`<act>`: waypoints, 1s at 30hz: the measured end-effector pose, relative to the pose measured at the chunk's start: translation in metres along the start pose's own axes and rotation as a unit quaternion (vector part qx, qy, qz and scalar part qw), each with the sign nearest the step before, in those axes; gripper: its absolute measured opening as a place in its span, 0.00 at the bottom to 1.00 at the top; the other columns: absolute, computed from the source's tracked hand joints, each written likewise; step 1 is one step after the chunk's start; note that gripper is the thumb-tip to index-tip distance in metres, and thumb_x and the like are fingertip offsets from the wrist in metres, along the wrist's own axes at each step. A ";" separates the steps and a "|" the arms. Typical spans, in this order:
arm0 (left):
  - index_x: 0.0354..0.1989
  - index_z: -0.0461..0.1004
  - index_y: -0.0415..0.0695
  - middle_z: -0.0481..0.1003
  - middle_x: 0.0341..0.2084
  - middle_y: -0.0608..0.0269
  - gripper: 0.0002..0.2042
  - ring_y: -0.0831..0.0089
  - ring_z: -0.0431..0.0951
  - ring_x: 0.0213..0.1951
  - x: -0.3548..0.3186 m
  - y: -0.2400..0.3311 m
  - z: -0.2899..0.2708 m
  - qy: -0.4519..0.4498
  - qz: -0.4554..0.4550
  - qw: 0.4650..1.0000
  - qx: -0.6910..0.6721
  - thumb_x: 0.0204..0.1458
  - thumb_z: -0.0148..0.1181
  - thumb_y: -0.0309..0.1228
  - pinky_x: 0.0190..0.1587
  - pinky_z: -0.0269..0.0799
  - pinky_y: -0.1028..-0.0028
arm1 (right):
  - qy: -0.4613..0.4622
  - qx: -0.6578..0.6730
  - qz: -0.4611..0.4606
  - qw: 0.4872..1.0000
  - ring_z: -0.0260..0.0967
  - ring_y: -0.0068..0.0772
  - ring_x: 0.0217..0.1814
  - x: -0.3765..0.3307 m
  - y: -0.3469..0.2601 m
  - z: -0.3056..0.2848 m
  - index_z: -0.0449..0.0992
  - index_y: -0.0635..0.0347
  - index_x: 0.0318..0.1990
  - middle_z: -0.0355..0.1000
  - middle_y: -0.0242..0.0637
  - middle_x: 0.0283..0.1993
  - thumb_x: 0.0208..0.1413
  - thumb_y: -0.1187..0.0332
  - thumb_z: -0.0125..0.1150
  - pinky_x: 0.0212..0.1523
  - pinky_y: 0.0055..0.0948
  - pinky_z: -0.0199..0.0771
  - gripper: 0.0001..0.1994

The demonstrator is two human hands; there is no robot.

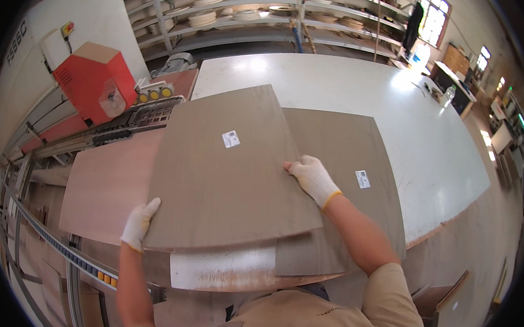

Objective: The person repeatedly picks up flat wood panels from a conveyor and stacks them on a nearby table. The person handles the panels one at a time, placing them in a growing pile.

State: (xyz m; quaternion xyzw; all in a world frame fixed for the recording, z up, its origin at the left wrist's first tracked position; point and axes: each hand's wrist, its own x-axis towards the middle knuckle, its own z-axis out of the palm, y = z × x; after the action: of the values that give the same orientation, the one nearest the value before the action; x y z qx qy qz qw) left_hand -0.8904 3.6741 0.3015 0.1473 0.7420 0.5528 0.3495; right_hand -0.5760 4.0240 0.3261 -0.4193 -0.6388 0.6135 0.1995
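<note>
Since the fingers of the white-gloved left hand (140, 222) and the white-gloved right hand (314, 179) grip its opposite edges, the brown rectangular wood-grain panel (225, 179), over the left edge of the smooth white tabletop (349, 79), should best be held level, without scraping the second brown wood-grain panel (363, 148) partly beneath.

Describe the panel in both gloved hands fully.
The held panel is a flat, brownish, four-sided board with faint wood grain and a white label on its upper face. Set askew, it overlaps a similar panel; whether they touch is unclear. The left hand grips its left edge, the right hand its right.
</note>
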 end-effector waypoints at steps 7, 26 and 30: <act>0.46 0.82 0.30 0.83 0.35 0.60 0.23 0.76 0.81 0.35 -0.073 0.037 0.109 -0.043 -0.027 0.999 0.002 0.64 0.67 0.44 0.38 0.77 0.74 | 0.067 0.094 -0.003 0.993 0.70 0.21 0.35 -0.086 0.038 -0.117 0.77 0.70 0.43 0.74 0.32 0.33 0.61 0.65 0.71 0.35 0.27 0.73 0.15; 0.54 0.80 0.35 0.84 0.46 0.48 0.27 0.48 0.83 0.48 -0.115 0.037 0.275 -0.014 0.092 0.915 0.393 0.66 0.56 0.51 0.54 0.76 0.57 | 0.169 -0.380 0.038 0.909 0.76 0.52 0.64 -0.154 0.084 -0.291 0.72 0.74 0.65 0.78 0.57 0.61 0.65 0.58 0.65 0.63 0.40 0.74 0.29; 0.65 0.72 0.38 0.75 0.63 0.42 0.27 0.44 0.76 0.61 -0.105 -0.013 0.275 0.002 0.173 0.936 0.307 0.69 0.53 0.47 0.63 0.72 0.57 | 0.150 -0.369 0.071 0.915 0.68 0.53 0.73 -0.158 0.091 -0.301 0.64 0.70 0.74 0.71 0.57 0.70 0.68 0.57 0.62 0.71 0.40 0.67 0.34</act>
State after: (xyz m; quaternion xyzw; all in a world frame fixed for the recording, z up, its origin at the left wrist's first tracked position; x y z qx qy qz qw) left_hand -0.6261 3.8035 0.2868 0.3724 0.8392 0.3505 0.1849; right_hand -0.2281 4.0766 0.3315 -0.5944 -0.7508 0.2769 0.0798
